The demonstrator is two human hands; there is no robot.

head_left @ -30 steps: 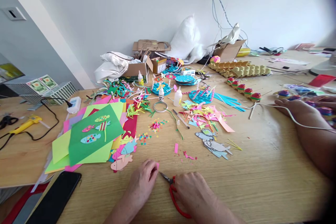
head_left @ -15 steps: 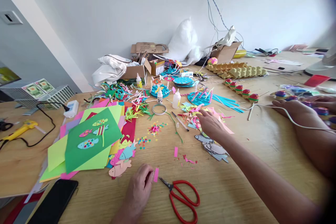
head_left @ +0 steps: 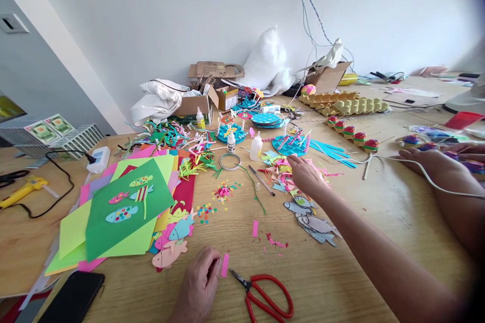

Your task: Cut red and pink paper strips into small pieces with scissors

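My left hand point(head_left: 200, 282) is closed at the front of the table, pinching a small pink paper strip point(head_left: 225, 265). Just right of it lie red-handled scissors point(head_left: 265, 297), their blades slightly apart. My right hand point(head_left: 307, 176) stretches forward over a heap of coloured paper scraps point(head_left: 282, 174), fingers extended; the fingertips' contact with the scraps is hard to make out. Grey paper fish point(head_left: 316, 224) lie below that hand. Another pink strip point(head_left: 255, 228) and tiny red and pink snippets point(head_left: 276, 242) rest between my hands.
Coloured sheets point(head_left: 125, 202) with paper fish on top cover the left, above a black phone point(head_left: 71, 297). Glue bottles point(head_left: 256, 146), a tape roll point(head_left: 230, 161) and a pen point(head_left: 261, 180) stand or lie mid-table. Another person's hand point(head_left: 424, 156) is at the right, near a white cable point(head_left: 417, 166).
The view has shifted slightly, so the table items sit a little differently. My right hand stays over the scraps; my left hand keeps the pink strip.
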